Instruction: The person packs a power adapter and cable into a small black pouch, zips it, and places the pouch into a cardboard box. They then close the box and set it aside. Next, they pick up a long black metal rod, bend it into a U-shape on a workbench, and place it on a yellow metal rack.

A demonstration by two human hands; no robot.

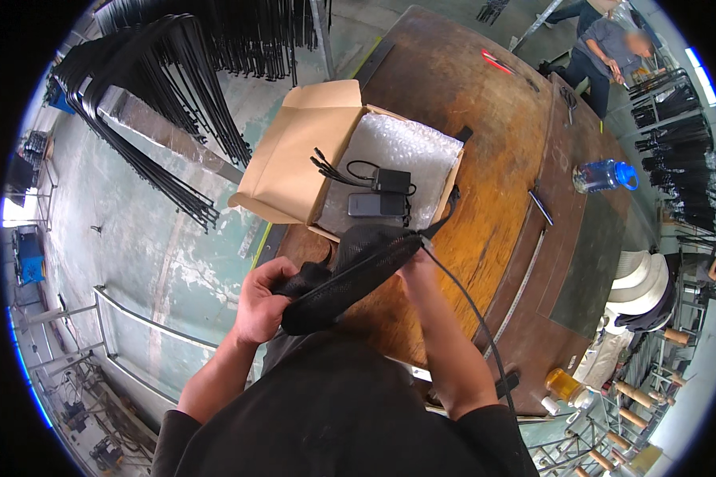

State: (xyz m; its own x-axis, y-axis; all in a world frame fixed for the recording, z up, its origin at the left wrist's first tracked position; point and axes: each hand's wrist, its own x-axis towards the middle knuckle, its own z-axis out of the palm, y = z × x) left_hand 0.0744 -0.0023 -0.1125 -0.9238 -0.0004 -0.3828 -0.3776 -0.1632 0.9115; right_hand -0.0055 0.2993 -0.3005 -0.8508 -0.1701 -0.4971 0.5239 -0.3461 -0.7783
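Observation:
A black mesh pouch-like piece (350, 274) hangs in front of my body, near the table's edge. My left hand (264, 300) is closed on its left end, thumb on top. At its upper right end my right hand (416, 261) grips the fabric, with the fingers partly hidden behind it. A thin black cable (473, 306) runs from beside my right hand down past my right forearm. Just beyond the pouch stands an open cardboard box (294, 163) lined with bubble wrap (390, 139). Inside it lie a black adapter (392, 180), a grey rectangular device (364, 205) and several black cable ends (324, 164).
On the wooden table (445, 63) lie red-handled pliers (497, 62), a pen (542, 207) and a steel ruler (525, 274). A blue-capped bottle (605, 176) stands at the right, a jar of amber liquid (566, 387) nearer. Black cables (159, 71) hang at the left; a person (608, 56) works far right.

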